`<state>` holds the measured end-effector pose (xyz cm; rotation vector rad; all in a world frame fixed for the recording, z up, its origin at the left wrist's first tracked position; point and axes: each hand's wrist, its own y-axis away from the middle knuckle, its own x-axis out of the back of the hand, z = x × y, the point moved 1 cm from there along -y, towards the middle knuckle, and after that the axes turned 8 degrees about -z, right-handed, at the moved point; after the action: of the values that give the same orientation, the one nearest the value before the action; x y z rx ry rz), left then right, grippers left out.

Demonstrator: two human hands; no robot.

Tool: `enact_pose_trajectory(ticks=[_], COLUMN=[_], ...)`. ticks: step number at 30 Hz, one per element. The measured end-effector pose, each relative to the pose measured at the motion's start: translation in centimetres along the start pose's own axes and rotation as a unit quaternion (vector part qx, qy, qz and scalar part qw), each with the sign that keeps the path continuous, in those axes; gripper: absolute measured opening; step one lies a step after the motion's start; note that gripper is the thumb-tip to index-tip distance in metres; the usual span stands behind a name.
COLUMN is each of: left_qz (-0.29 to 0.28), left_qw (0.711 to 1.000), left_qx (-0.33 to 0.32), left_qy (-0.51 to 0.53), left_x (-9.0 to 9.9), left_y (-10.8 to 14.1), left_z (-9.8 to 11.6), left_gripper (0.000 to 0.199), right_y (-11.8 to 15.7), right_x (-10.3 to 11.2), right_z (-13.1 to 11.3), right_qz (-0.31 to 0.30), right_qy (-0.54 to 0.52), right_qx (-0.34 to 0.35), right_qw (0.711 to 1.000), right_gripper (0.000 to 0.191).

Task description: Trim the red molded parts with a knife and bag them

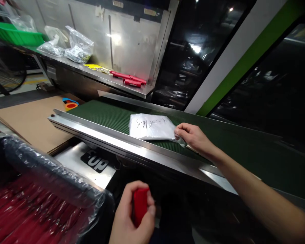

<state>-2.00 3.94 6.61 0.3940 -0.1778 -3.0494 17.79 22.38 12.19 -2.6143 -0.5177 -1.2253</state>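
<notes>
My left hand [136,211] is closed around a small red plastic piece [140,206], low in front of the conveyor. Much of that piece is hidden by the fingers. On the green ribbed conveyor belt [101,113] lies a flat pack of white plastic bags [152,127] with handwritten marks on it. The thumb and fingers of my right hand [191,135] pinch the pack's right corner, where clear film hangs loose.
A bin lined with clear plastic [53,169] holds many red parts at lower left. Cardboard sheets [33,118] with a tape dispenser [71,104] lie beyond it. Red pieces [128,78] and bags of hardware [78,47] rest on a metal shelf. A metal rail [112,140] edges the belt.
</notes>
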Motion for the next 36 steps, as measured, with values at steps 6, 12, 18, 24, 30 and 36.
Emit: enact_pose_trajectory(ticks=[6,12,18,24,30,36], left_qz=[-0.071,0.010,-0.010,-0.078,-0.120,-0.089], left_qw=[0.991,0.985,0.988,0.987,0.957,0.939], left_qx=[0.013,0.097,0.123,0.136,0.011,-0.019], left_qy=[0.109,0.145,0.096,0.044,-0.265,-0.331], left_x=[-2.5,-2.4,-0.7,0.2,1.0,0.9], left_y=[-2.8,-1.3,-0.5,-0.4,-0.6,-0.9], left_z=[0.5,-0.7,-2.1,-2.9,-4.0,-4.4], left_gripper=[0.039,0.036,0.039,0.038,0.025,0.033], right_y=[6.0,9.9,12.5,13.5,14.8,15.3], right_x=[-4.7,-8.6,-9.2,-9.2,-10.7,-10.5], right_z=[-5.0,-5.3,-4.7,-4.2,-2.2,-2.7], right_qz=[-0.057,-0.052,-0.062,-0.149,-0.034,-0.019], right_qy=[-0.105,-0.173,-0.192,-0.192,-0.124,-0.075], right_qx=[0.021,0.000,0.015,0.025,-0.005,0.033], right_qw=[0.993,0.984,0.979,0.970,0.992,0.996], right_gripper=[0.028,0.022,0.007,0.015,0.009,0.020])
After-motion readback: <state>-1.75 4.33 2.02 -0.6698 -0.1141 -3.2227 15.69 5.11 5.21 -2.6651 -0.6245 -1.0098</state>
